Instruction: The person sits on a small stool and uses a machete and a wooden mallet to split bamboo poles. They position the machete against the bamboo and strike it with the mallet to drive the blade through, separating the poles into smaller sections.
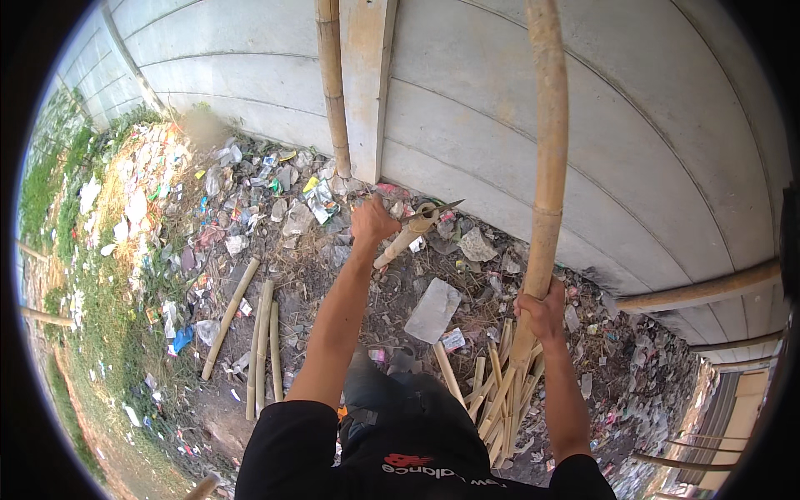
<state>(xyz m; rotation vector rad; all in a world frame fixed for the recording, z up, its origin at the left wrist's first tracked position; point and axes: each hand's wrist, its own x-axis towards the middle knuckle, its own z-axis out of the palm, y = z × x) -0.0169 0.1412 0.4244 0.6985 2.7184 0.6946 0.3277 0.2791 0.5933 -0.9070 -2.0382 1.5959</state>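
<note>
My left hand is stretched forward, closed around the handle of a large knife. Its dark, pointed blade points right and crosses the cut end of a short, thick bamboo piece. Whether the blade bites into that bamboo or only lies over it, I cannot tell. On the right, my right hand wraps around a long bamboo pole that stands nearly upright and runs out of the top of the view. Split bamboo strips lie in a pile by the pole's lower end.
A grey concrete panel wall rises ahead, with another bamboo pole leaning by its post. Several cut bamboo lengths lie left. A pale flat block rests mid-ground. Litter and rubble cover the soil; a bamboo prop meets the wall at right.
</note>
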